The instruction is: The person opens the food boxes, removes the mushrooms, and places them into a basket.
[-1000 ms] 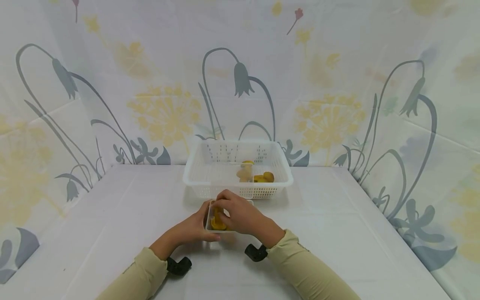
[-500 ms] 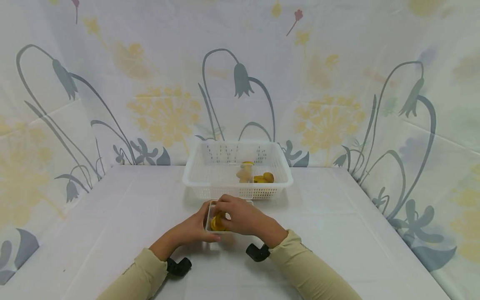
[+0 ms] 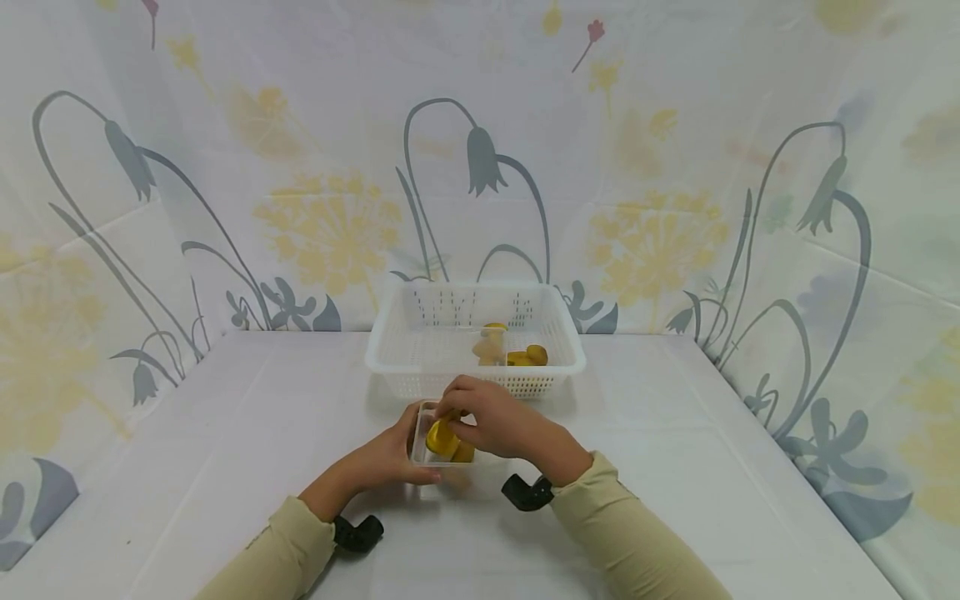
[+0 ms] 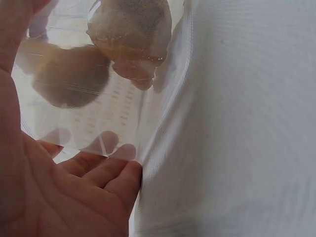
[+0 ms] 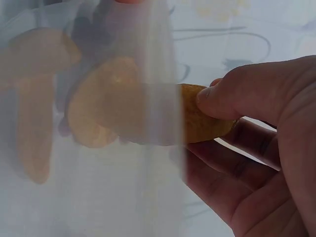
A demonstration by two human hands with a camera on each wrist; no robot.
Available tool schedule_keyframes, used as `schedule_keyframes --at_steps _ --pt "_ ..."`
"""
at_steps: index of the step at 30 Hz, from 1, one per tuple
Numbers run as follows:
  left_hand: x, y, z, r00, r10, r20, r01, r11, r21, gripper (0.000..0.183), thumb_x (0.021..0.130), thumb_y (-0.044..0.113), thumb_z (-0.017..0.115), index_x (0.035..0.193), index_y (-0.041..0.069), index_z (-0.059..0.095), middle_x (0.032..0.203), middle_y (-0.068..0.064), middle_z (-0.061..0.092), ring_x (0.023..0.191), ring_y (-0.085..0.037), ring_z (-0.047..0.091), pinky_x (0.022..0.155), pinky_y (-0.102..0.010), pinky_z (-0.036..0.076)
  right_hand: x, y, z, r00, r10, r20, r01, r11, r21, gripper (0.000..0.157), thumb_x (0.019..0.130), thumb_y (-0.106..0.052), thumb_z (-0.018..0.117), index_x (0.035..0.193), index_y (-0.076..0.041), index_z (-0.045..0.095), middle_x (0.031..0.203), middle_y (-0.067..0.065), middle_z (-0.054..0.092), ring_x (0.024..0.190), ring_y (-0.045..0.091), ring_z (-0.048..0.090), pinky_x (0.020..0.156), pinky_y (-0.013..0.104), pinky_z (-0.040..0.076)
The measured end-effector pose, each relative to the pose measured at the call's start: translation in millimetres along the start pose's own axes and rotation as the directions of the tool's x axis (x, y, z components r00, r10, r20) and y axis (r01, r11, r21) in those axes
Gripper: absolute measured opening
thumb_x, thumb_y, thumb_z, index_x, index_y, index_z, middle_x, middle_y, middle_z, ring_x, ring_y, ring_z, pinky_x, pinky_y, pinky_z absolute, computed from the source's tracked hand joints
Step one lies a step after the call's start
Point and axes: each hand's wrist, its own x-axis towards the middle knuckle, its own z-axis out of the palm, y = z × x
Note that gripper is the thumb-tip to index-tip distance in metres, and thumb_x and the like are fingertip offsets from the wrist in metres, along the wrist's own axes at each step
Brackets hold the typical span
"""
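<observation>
A small clear plastic box (image 3: 422, 450) stands on the table in front of the basket. My left hand (image 3: 386, 454) grips its left end, thumb at the near side and fingers beyond; in the left wrist view the fingertips touch the clear wall (image 4: 59, 129). My right hand (image 3: 498, 421) pinches a yellow-brown mushroom (image 3: 442, 438) by one end, over the box. In the right wrist view that mushroom (image 5: 207, 113) sits between thumb and fingers, its other end behind the hazy wall (image 5: 163, 192). Another mushroom (image 3: 464, 452) lies in the box, partly hidden.
A white perforated basket (image 3: 386, 350) stands behind the box, with several mushrooms (image 3: 532, 356) at its right side. A transparent flap (image 3: 450, 342) leans against its front. White cloth (image 3: 675, 467) covers the table, and a flowered cloth hangs behind.
My right hand dips slightly, then rises and shifts right with the pinched mushroom. The mushroom has turned, and another shows beside it. My left hand and the box stay in place.
</observation>
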Motion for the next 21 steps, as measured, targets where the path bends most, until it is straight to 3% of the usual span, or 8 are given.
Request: schedule_keyframes --at_steps 8,16,21 --pt "0.3 -0.8 -0.2 1.0 -0.005 -0.005 0.005 1.0 0.005 0.1 0.074 0.043 0.082 0.148 0.022 0.018 0.146 -0.01 0.04 0.121 -0.024 0.048 0.102 -0.048 0.042 -3.8 5.0 -18.6 0.984 -0.104 -0.145 0.097 0.994 -0.049 0.011 0.089 -0.007 0.067 0.098 -0.011 0.071 0.099 -0.001 0.063 0.089 0.012 0.06 0.078 0.023 0.054" --pt "0.0 -1.1 0.1 1.0 0.025 0.006 -0.024 1.0 -0.006 0.097 0.075 0.041 0.081 0.147 0.02 0.019 0.143 -0.011 0.045 0.129 -0.028 0.046 0.106 -0.053 0.039 -9.3 7.3 -34.2 0.958 -0.147 -0.246 0.136 0.989 -0.06 0.013 0.088 -0.004 0.067 0.098 -0.011 0.07 0.099 -0.002 0.061 0.082 0.008 0.06 0.072 0.016 0.051" --pt "0.4 -0.9 0.1 0.999 0.039 0.008 -0.038 0.999 -0.014 0.098 0.075 0.04 0.082 0.147 0.017 0.019 0.142 -0.012 0.048 0.133 -0.03 0.045 0.108 -0.054 0.036 -14.0 7.4 -43.3 0.95 -0.129 -0.283 0.128 0.992 -0.021 0.014 0.087 -0.003 0.068 0.101 -0.008 0.069 0.105 0.002 0.061 0.087 0.011 0.062 0.077 0.018 0.054"
